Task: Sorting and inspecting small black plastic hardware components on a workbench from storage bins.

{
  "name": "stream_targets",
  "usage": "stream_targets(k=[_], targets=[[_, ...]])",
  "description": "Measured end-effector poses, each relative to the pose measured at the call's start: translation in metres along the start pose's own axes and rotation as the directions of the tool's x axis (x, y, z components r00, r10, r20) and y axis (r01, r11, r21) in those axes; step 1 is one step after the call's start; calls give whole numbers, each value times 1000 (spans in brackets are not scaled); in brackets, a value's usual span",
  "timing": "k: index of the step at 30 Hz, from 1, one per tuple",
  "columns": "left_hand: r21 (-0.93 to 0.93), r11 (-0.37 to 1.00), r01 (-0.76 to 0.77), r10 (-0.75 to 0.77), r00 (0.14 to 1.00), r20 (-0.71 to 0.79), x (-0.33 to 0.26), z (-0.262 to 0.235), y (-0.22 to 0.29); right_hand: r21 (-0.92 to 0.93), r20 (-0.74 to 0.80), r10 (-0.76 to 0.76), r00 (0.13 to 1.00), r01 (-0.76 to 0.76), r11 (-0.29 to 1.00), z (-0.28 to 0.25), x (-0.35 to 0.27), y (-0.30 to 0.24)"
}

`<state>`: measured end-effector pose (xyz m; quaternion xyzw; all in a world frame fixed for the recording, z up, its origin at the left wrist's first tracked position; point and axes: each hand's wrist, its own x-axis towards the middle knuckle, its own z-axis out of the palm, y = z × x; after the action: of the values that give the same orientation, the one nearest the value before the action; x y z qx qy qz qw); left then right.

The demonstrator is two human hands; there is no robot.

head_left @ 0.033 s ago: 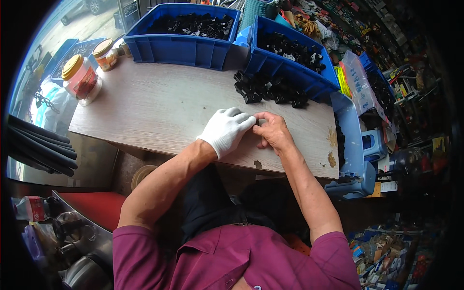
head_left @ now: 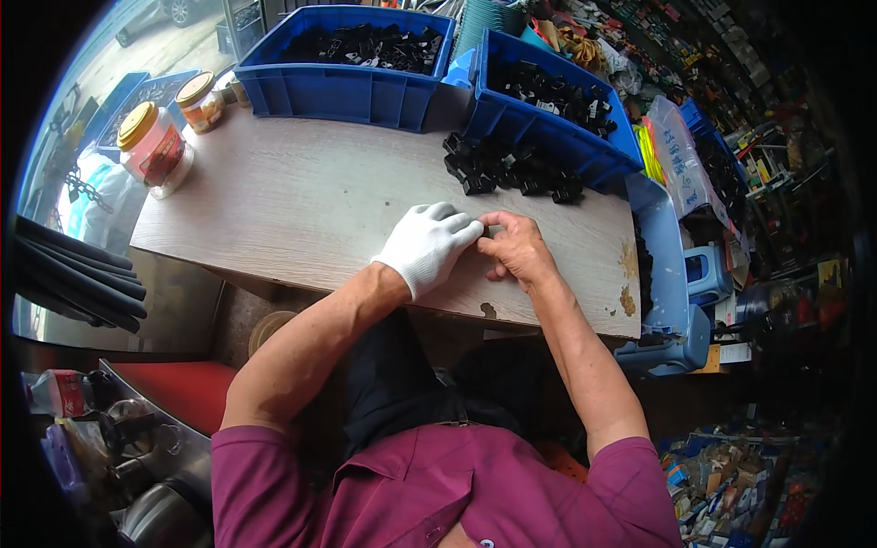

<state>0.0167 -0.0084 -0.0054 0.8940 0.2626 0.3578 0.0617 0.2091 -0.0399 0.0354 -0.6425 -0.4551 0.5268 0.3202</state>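
My left hand (head_left: 425,247), in a white knitted glove, is closed, with its fingers curled down over the near middle of the table. Its fingertips meet those of my bare right hand (head_left: 518,248), whose thumb and forefinger are pinched together. A bit of something dark shows between the fingertips, mostly hidden and too small to name. Beyond my hands, a loose heap of small black plastic parts (head_left: 502,169) lies on the pale wood-grain table (head_left: 301,196).
Two blue crates, one at the back (head_left: 338,99) and one at the back right (head_left: 548,128), hold more black parts. Two jars with yellowish lids, one larger (head_left: 157,151) and one smaller (head_left: 199,102), stand at the far left. A light-blue plastic stool (head_left: 699,274) is beyond the table's right edge.
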Motion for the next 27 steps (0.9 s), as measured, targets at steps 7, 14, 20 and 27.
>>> stream_targets(k=[7, 14, 20, 27], targets=[[-6, 1000, 0, 0, 1000, 1, -1, -2, 0, -12, 37, -5, 999, 5, 1000, -1, 4, 3], [-76, 941, 330, -339, 909, -243, 13, 0, -22, 67, -62, 4, 998, 0, 998, 4, -9, -2], [212, 910, 357, -348, 934, -82, 49, 11, -57, 199, -85, -19, 996, 36, 979, -22, -25, 20], [283, 907, 312, -306, 950, -67, 66, 50, -28, 299, -241, 62, 968, 13, 954, -87, -50, 39]])
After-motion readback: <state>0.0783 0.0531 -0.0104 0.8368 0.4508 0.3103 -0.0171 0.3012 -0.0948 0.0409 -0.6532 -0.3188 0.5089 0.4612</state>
